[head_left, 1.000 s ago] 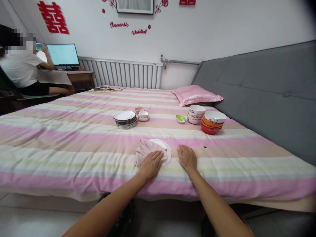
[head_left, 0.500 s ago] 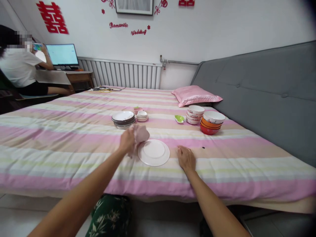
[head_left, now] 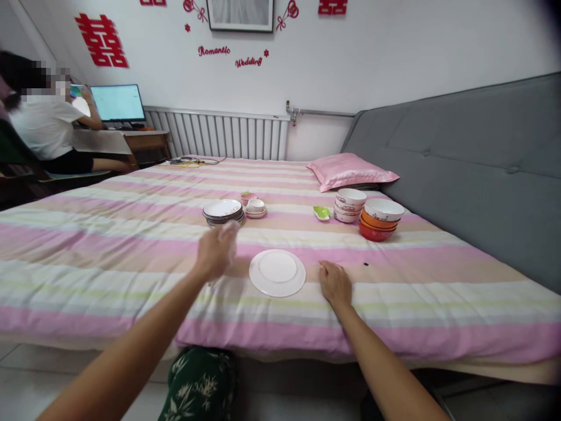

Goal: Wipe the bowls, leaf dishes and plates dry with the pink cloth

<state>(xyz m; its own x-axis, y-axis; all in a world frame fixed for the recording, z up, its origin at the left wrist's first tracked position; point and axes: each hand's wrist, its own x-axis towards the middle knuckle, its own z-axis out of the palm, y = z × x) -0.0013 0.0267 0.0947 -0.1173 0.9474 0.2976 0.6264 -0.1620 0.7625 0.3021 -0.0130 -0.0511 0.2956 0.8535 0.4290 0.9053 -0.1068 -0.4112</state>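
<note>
A white plate (head_left: 277, 272) lies bare on the striped quilt (head_left: 109, 245) near the bed's front edge. My left hand (head_left: 214, 252) hovers just left of the plate, smeared by motion, its fingers closed round a bunched pink cloth (head_left: 229, 230) of which only a pale bit shows above the knuckles. My right hand (head_left: 335, 284) rests flat on the quilt just right of the plate, fingers stretched out, holding nothing.
Farther back on the bed stand a stack of plates (head_left: 223, 211), small dishes (head_left: 254, 207), a green dish (head_left: 321, 213), stacked bowls (head_left: 349, 204), orange bowls (head_left: 381, 218) and a pink pillow (head_left: 350, 169). A grey headboard (head_left: 473, 164) stands at right. A person (head_left: 41, 126) sits at a desk, far left.
My left hand lifted the pink cloth off the plate and carried it left, uncovering the plate. My right hand stayed flat on the quilt.
</note>
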